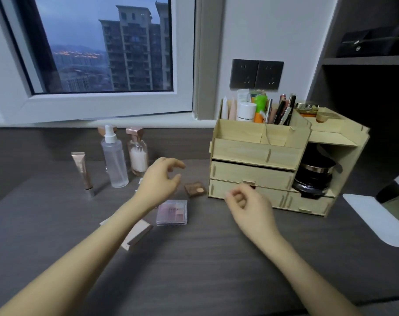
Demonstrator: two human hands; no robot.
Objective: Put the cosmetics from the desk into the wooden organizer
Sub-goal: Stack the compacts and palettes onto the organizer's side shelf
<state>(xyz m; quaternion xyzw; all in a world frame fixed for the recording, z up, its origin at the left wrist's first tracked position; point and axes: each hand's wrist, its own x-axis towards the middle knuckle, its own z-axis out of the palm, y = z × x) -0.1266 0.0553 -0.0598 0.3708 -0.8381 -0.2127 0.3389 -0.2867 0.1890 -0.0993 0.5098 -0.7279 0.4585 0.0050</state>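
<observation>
The wooden organizer stands at the desk's right, its top slots full of tubes and pencils, its three drawers closed. On the desk lie a small brown compact, a clear pink palette, a beige flat case, a rose-gold tube, a clear spray bottle and a glass bottle. My left hand hovers over the desk just left of the brown compact, fingers loosely curled, holding nothing. My right hand hangs in front of the bottom drawer, fingers loosely curled and empty.
A black jar fills the organizer's open right bay. A window sill runs behind the bottles. Dark shelving rises at the right, and a white sheet lies at the desk's right edge. Bare dark desk stretches toward me.
</observation>
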